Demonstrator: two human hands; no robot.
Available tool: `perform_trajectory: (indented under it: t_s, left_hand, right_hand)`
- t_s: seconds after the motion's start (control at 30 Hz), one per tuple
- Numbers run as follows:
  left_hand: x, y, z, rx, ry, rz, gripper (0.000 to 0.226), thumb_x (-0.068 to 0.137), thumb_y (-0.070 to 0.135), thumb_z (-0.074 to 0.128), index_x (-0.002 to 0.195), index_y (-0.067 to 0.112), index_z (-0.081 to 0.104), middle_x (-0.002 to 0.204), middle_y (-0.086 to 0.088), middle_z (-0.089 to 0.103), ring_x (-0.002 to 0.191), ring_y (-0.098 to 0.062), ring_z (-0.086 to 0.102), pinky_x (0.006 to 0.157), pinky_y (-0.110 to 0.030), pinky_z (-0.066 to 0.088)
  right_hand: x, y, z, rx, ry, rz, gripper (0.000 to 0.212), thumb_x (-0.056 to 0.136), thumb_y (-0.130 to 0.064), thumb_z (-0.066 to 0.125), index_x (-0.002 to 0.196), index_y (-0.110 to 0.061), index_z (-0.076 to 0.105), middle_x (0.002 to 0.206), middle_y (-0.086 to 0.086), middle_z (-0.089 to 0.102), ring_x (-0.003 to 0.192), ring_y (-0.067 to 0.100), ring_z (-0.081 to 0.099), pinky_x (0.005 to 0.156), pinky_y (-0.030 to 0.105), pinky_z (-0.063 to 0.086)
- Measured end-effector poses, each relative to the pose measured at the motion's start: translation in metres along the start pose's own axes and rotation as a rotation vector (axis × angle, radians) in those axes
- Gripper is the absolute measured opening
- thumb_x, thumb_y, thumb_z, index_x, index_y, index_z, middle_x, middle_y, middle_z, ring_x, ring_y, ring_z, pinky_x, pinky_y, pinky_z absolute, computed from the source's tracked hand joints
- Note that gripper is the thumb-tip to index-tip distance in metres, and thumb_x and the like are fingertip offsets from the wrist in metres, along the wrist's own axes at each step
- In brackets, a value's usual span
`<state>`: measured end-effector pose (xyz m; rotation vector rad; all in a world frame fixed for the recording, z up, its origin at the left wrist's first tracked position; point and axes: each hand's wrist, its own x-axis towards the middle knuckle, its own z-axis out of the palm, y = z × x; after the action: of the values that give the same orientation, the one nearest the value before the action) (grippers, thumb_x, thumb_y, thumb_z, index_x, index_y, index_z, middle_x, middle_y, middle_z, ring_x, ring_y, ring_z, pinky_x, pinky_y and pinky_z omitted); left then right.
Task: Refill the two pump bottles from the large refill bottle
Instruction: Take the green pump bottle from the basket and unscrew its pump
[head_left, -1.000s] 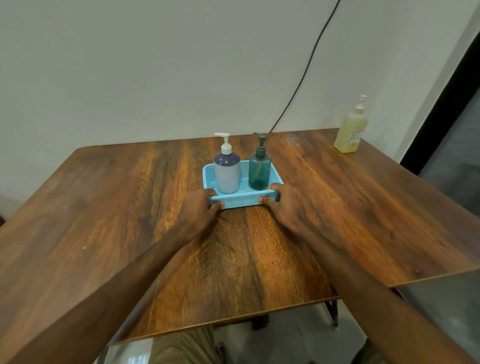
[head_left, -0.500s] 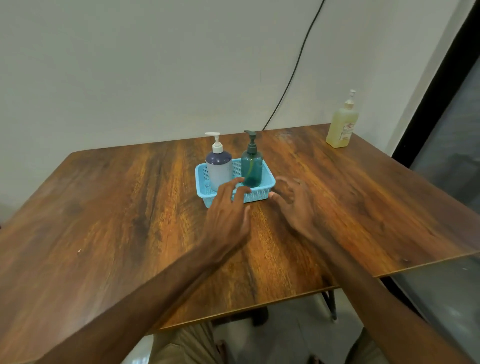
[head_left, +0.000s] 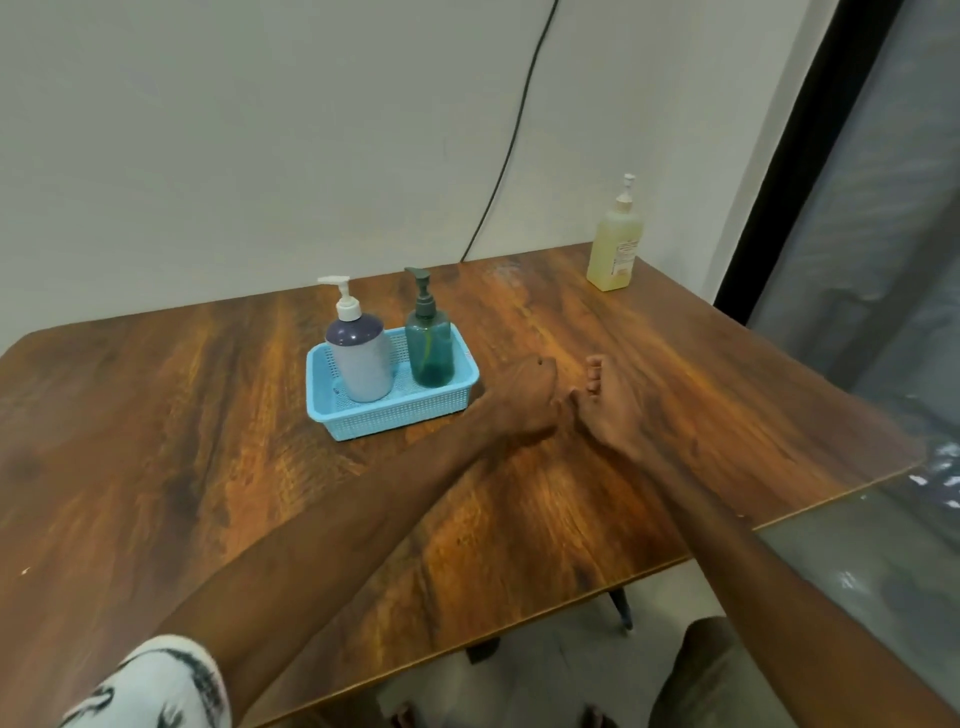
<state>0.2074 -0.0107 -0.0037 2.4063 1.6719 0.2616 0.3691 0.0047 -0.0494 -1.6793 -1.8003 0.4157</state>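
Two pump bottles stand upright in a light-blue mesh basket (head_left: 363, 418) at the table's middle. One is a white bottle (head_left: 363, 364) with a purple shoulder and a white pump. The other is a clear teal bottle (head_left: 430, 348) with a dark pump. The large refill bottle (head_left: 615, 249), pale yellow with a white pump, stands at the far right corner by the wall. My left hand (head_left: 524, 397) hovers just right of the basket with its fingers curled in, holding nothing. My right hand (head_left: 605, 405) is close beside it, fingers loosely bent and empty.
The wooden table (head_left: 208, 441) meets the wall at the back. A black cable (head_left: 514, 130) hangs down the wall behind it. A dark-framed glass panel (head_left: 857, 208) stands along the right side. The table's front edge runs diagonally toward my knees.
Both hands let go of the basket's front and moved right, off it, coming close together. My view swung left, so the basket now sits further left.
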Motion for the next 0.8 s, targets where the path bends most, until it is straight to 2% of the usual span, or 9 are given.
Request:
perform_trajectory:
  t_s: [0.1, 0.23, 0.3, 0.43, 0.5, 0.6, 0.67, 0.8]
  left_hand:
    - [0.030, 0.002, -0.003, 0.054, -0.106, -0.051, 0.042, 0.099, 0.035, 0.058, 0.126, 0.003, 0.056, 0.131, -0.021, 0.060, 0.118, -0.034, 0.059, 0.099, -0.040, 0.047]
    - [0.067, 0.003, -0.011, -0.047, -0.230, -0.173, 0.054, 0.095, 0.041, 0.064, 0.138, 0.010, 0.053, 0.136, -0.013, 0.059, 0.117, -0.030, 0.059, 0.098, -0.041, 0.049]
    - [0.086, -0.002, -0.010, -0.080, -0.258, -0.198, 0.067, 0.089, 0.053, 0.071, 0.140, 0.015, 0.052, 0.137, -0.010, 0.060, 0.115, -0.026, 0.059, 0.098, -0.040, 0.050]
    - [0.122, -0.013, -0.002, -0.062, -0.247, -0.199, 0.104, 0.072, 0.081, 0.071, 0.154, 0.023, 0.040, 0.158, -0.008, 0.046, 0.141, -0.033, 0.047, 0.116, -0.052, 0.040]
    - [0.136, -0.017, 0.001, -0.038, -0.257, -0.193, 0.114, 0.065, 0.087, 0.071, 0.156, 0.026, 0.038, 0.160, -0.006, 0.043, 0.143, -0.033, 0.044, 0.116, -0.052, 0.037]
    - [0.147, -0.020, 0.003, -0.025, -0.234, -0.173, 0.115, 0.057, 0.089, 0.073, 0.151, 0.030, 0.044, 0.153, -0.001, 0.050, 0.138, -0.031, 0.048, 0.114, -0.053, 0.040]
    - [0.150, -0.023, 0.005, -0.032, -0.242, -0.167, 0.118, 0.053, 0.091, 0.072, 0.151, 0.032, 0.043, 0.154, -0.001, 0.049, 0.139, -0.031, 0.047, 0.114, -0.055, 0.040]
    - [0.150, -0.027, 0.007, -0.010, -0.250, -0.143, 0.124, 0.049, 0.097, 0.064, 0.153, 0.034, 0.040, 0.160, 0.000, 0.043, 0.144, -0.031, 0.042, 0.117, -0.056, 0.036]
  right_hand:
    - [0.023, 0.013, 0.002, 0.013, -0.003, 0.031, 0.048, 0.086, -0.039, 0.067, 0.128, -0.028, 0.047, 0.111, -0.004, 0.062, 0.099, 0.017, 0.061, 0.089, 0.044, 0.054]
    - [0.064, 0.018, 0.002, 0.170, 0.044, 0.095, 0.047, 0.089, -0.029, 0.072, 0.130, -0.025, 0.049, 0.122, -0.003, 0.060, 0.106, 0.014, 0.059, 0.092, 0.039, 0.055]
    - [0.087, 0.020, 0.001, 0.205, 0.114, 0.128, 0.049, 0.088, -0.030, 0.074, 0.130, -0.027, 0.050, 0.122, -0.004, 0.060, 0.103, 0.013, 0.060, 0.089, 0.037, 0.058]
    - [0.148, 0.032, -0.003, 0.314, 0.257, 0.198, 0.062, 0.082, -0.034, 0.081, 0.132, -0.022, 0.047, 0.126, -0.001, 0.058, 0.108, 0.016, 0.061, 0.089, 0.035, 0.058]
    - [0.180, 0.034, -0.008, 0.320, 0.353, 0.208, 0.067, 0.075, -0.035, 0.085, 0.129, -0.019, 0.049, 0.120, -0.004, 0.057, 0.108, 0.013, 0.058, 0.089, 0.028, 0.054]
    - [0.221, 0.039, -0.012, 0.270, 0.395, 0.204, 0.070, 0.068, -0.035, 0.088, 0.124, -0.015, 0.050, 0.114, -0.005, 0.055, 0.107, 0.011, 0.053, 0.084, 0.021, 0.049]
    - [0.242, 0.042, -0.009, 0.293, 0.376, 0.221, 0.076, 0.067, -0.036, 0.090, 0.123, -0.013, 0.044, 0.119, 0.002, 0.056, 0.109, 0.017, 0.053, 0.082, 0.025, 0.050]
    - [0.276, 0.044, -0.002, 0.336, 0.346, 0.247, 0.083, 0.065, -0.043, 0.090, 0.125, -0.013, 0.041, 0.119, 0.004, 0.057, 0.107, 0.021, 0.055, 0.082, 0.029, 0.049]
